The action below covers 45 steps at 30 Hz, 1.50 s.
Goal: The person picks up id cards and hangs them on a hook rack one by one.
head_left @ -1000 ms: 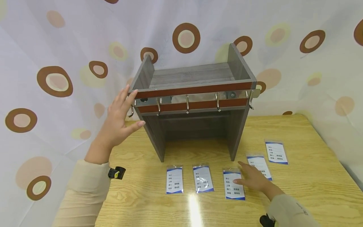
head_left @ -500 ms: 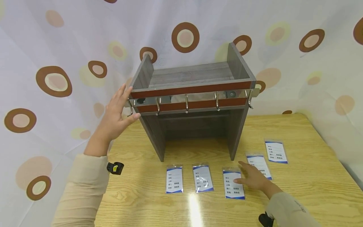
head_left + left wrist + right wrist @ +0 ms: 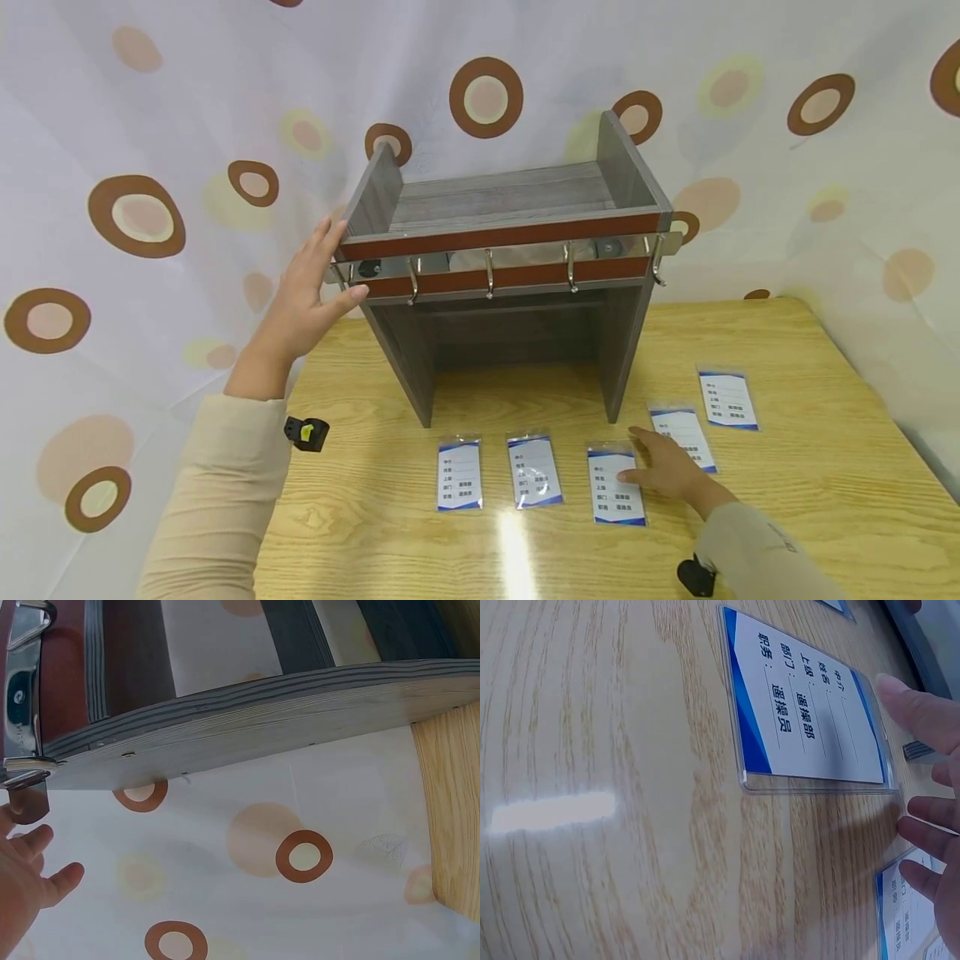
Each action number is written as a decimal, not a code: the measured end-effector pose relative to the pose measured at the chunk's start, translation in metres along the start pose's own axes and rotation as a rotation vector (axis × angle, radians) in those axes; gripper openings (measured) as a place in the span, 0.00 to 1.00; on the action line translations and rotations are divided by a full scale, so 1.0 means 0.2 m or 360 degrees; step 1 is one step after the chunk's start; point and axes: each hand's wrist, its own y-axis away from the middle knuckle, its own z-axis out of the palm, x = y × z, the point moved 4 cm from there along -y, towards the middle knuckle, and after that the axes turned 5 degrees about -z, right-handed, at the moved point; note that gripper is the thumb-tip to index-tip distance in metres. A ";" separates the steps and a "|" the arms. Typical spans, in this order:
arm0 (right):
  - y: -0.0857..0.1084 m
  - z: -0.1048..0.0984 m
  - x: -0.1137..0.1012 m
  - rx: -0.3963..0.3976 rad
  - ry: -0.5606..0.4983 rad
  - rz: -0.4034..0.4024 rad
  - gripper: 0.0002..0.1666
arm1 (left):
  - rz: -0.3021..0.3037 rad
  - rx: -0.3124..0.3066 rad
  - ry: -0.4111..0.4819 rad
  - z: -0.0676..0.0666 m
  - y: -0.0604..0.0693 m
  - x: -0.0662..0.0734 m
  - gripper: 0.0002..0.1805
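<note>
Grey rack (image 3: 502, 236), metal hooks (image 3: 490, 275) along front.
Left hand (image 3: 303, 298), spread wide, at its left end; right hand (image 3: 667, 469), also wide, beside a badge card (image 3: 615, 492).

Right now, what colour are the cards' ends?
The ends are blue, clearest in the right wrist view.

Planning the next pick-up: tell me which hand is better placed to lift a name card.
Right, likely: the right hand is low, close to a name card on the table, while the left hand is raised by the hook rack, away from the cards.
</note>
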 end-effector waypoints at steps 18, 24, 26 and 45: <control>-0.03 0.03 0.00 0.0058 0.0220 -0.0050 0.40 | 0.0052 0.0013 0.0092 0.00 -0.04 0.01 0.40; -0.03 0.04 0.00 0.0081 0.0373 -0.0126 0.38 | 0.0008 -0.0003 0.0105 0.00 -0.04 0.01 0.39; -0.03 0.05 -0.01 0.0088 0.0398 -0.0139 0.38 | -0.0005 -0.0005 0.0108 -0.01 -0.04 0.01 0.39; -0.06 0.07 -0.05 0.0032 0.0383 -0.0103 0.31 | -0.0066 0.0004 0.0156 -0.02 -0.04 0.00 0.32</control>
